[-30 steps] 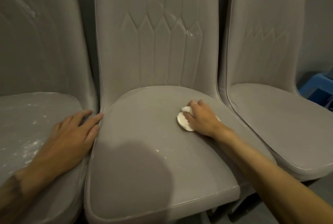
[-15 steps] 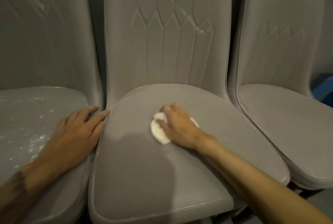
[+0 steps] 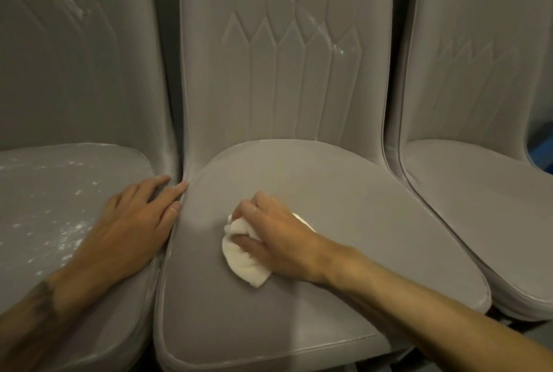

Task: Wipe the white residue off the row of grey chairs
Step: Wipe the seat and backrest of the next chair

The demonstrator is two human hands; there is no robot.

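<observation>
three grey chairs stand side by side, and the person is bent over the middle chair (image 3: 344, 192). the right hand (image 3: 278, 240) lies on its seat, fingers curled round a wadded white cloth (image 3: 242, 264) and pressing it to the cushion, a little left of the seat's centre. the left hand (image 3: 131, 222) holds nothing. it rests loose and flat on the inner edge of the left chair (image 3: 45, 252), fingertips reaching into the seam where the two seats meet, as if bracing.

from where i stand the middle seat looks nearly done: the cushion around the cloth is an even grey with no flecks i can make out. its backrest is another matter, for a small white smear (image 3: 339, 49) sits in the stitched pattern up on the right. the left chair is the real work ahead. its seat is scattered with white residue (image 3: 68, 231), thickest near the left hand, and a pale streak (image 3: 76, 11) runs across its backrest. the right chair (image 3: 478, 207) looks clean on the seat, though the light is dim and its back is hard to judge. i would put the job at about a third through, perhaps less.
</observation>
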